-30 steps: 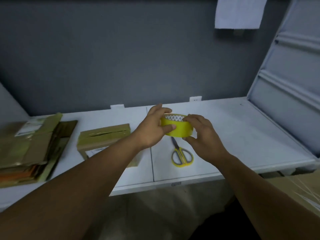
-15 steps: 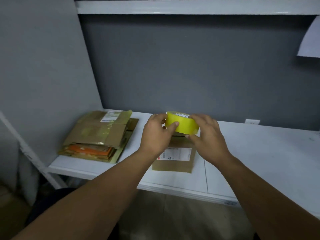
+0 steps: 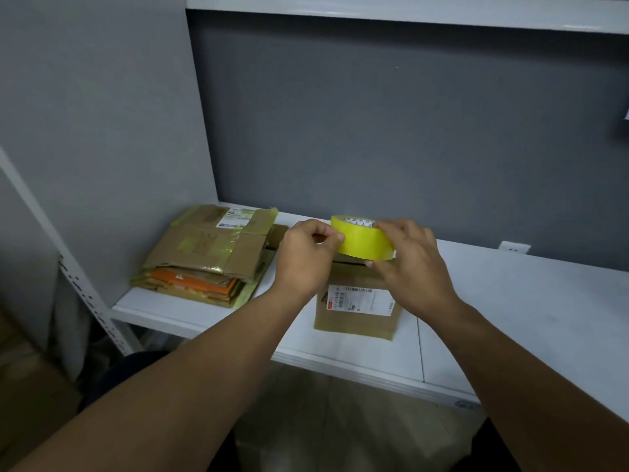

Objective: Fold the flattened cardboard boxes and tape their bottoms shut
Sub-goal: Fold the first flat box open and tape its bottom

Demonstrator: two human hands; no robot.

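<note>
A yellow tape roll (image 3: 366, 240) is held just above a small folded cardboard box (image 3: 357, 308) that stands on the white shelf (image 3: 510, 301) and bears a white shipping label on its front. My right hand (image 3: 408, 267) grips the roll from the right side. My left hand (image 3: 306, 257) pinches at the roll's left edge with thumb and forefinger. A stack of flattened cardboard boxes (image 3: 207, 253) lies on the shelf to the left, with an orange sheet showing in the pile.
A grey back wall and a grey side panel (image 3: 102, 131) enclose the shelf on the left. Another white shelf (image 3: 408, 11) runs overhead. A white metal upright (image 3: 88, 301) stands at the lower left. Floor shows below the shelf's front edge.
The view has swung left from the scissors to the box and the flat stack. Both hands carried the tape roll over the box, and the left fingers now pinch at its edge.
</note>
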